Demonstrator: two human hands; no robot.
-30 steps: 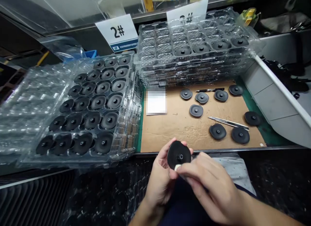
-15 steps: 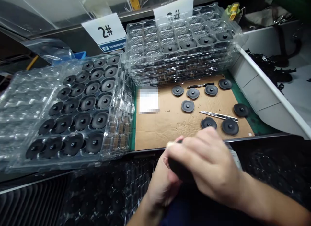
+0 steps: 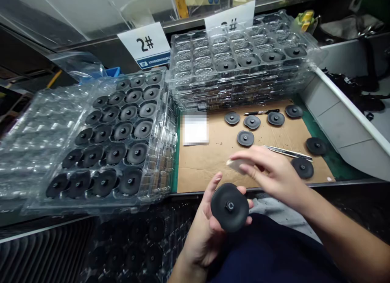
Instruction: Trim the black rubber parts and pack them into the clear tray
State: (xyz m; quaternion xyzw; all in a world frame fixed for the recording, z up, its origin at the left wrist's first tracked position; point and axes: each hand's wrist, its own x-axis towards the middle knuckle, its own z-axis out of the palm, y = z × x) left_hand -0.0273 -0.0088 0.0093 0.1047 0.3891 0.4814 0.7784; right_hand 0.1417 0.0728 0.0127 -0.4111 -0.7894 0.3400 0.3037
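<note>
A black disc (image 3: 230, 208) is held by the left hand (image 3: 204, 230) just in front of the near edge of a cardboard sheet (image 3: 207, 169). The hub face of the disc is turned up toward the viewer, the central stub pointing the same way; the outline is rounded with softened corners, and no clear long axis can be told. The hand is half curled — the disc is gripped at its rim, with fingertips seen along the right edge and 1 finger raised free at the upper left.

By the right hand (image 3: 276, 169), a pale, flattish piece (image 3: 239, 165) is pinched between thumb and bent fingers, apart from the disc and above the cardboard. Its long axis is laid nearly crosswise, a whitish end being pointed left; its exact nature cannot be told.

On the worktop, 7 loose discs (image 3: 245, 138) are seen, stubs upward. A pen (image 3: 261, 112) is laid among the rear ones, and tweezers (image 3: 289, 152) are placed beside the right hand, tips leftward. At left, a clear tray (image 3: 154, 169) is filled with rows of similar discs; at rear, 4 more are seated along the front row of a stacked tray (image 3: 198, 86).
</note>
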